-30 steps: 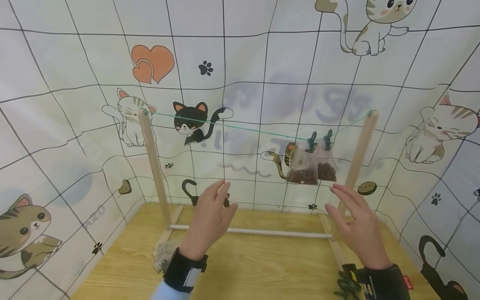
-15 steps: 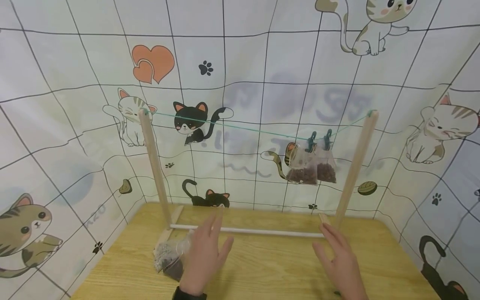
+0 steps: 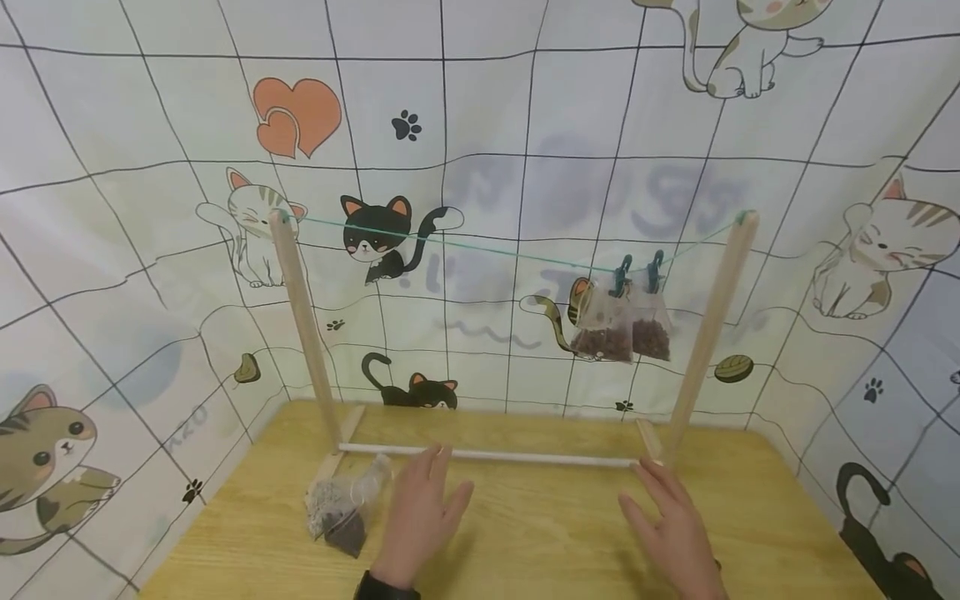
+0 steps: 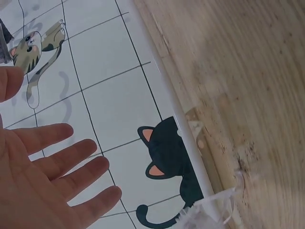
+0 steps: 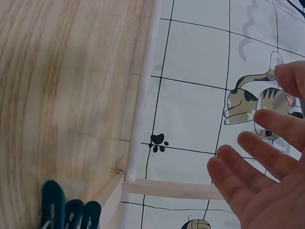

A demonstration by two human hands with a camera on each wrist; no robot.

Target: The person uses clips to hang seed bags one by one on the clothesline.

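Observation:
My left hand (image 3: 423, 517) hovers over the table with its fingers straight and holds nothing; its spread palm shows in the left wrist view. Beside it on the left lie clear bags (image 3: 345, 532), with dark and pale grainy contents. My right hand (image 3: 671, 525) is likewise open and bare, near the right end of the white rod (image 3: 517, 456). Two clear bags of brown bits, a front one (image 3: 603, 343) and one behind it (image 3: 651, 337), hang from a green string (image 3: 480, 247) by dark green clothespins (image 3: 622, 276).
Two wooden posts, left (image 3: 303, 325) and right (image 3: 712, 325), carry the string on a wooden table (image 3: 540, 533). A cloth printed with cats (image 3: 487, 108) surrounds it. More green clothespins (image 5: 53, 202) lie at the right, seen in the right wrist view.
Both hands have come down from in front of the posts to low over the table. The bags at the left, partly covered by the left arm before, now show more fully. The hanging bags stay put.

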